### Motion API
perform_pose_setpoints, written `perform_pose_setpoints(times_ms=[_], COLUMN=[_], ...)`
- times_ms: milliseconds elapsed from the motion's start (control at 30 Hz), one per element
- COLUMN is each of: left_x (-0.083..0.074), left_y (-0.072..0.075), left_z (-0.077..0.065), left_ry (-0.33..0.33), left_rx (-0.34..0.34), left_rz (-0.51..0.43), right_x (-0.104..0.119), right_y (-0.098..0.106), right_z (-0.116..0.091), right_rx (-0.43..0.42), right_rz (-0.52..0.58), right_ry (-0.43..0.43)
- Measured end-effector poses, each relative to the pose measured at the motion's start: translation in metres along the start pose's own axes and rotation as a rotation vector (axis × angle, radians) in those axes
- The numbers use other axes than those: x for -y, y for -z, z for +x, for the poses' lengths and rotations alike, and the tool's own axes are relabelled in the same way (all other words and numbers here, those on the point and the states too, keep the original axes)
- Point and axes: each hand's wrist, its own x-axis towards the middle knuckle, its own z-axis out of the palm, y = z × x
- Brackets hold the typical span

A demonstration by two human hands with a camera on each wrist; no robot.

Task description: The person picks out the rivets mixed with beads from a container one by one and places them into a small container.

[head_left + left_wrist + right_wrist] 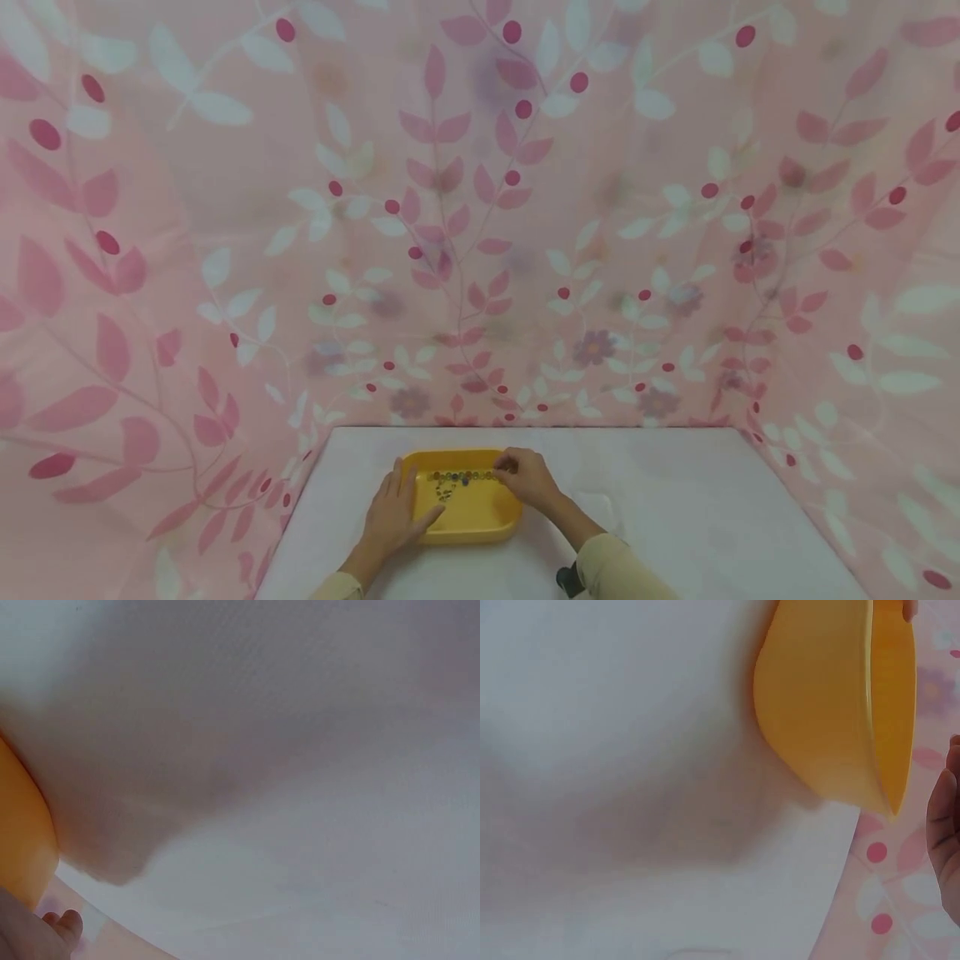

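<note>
A yellow tray [480, 537] stands on the white table. Inside, a row of small coloured marbles [454, 477] runs along its far side. A looser cluster of small shiny marbles [444, 493] lies below the row's left part. My left hand [392, 510] rests on the tray's left rim with fingers straight and thumb spread over the inside. My right hand [528, 477] reaches over the far right corner. Its fingers are bent, fingertips at the row's right end; I cannot tell whether they pinch a marble.
A clear, flat plastic piece [597, 510] lies right of the tray, partly behind the right forearm. A dark object [570, 581] shows by the right sleeve. Pink leaf-patterned cloth [480, 250] hangs behind the table [697, 517] and at its sides.
</note>
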Motion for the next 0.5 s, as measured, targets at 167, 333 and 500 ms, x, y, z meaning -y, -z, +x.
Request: perform_pose_setpoints(times_ms=[167, 333, 500], left_x=[0.001, 0.000, -0.001], left_y=[0.004, 0.001, 0.001], left_z=[0.003, 0.001, 0.001], left_ry=[0.018, 0.033, 0.037], left_rx=[0.019, 0.040, 0.038], left_rz=[0.001, -0.020, 0.000], right_x=[-0.004, -0.013, -0.018], right_y=[0.010, 0.021, 0.030], right_z=[0.001, -0.004, -0.004], right_rx=[-0.014, -0.026, -0.033], right_rz=[-0.025, 0.029, 0.073], right_ry=[0.018, -0.006, -0.013])
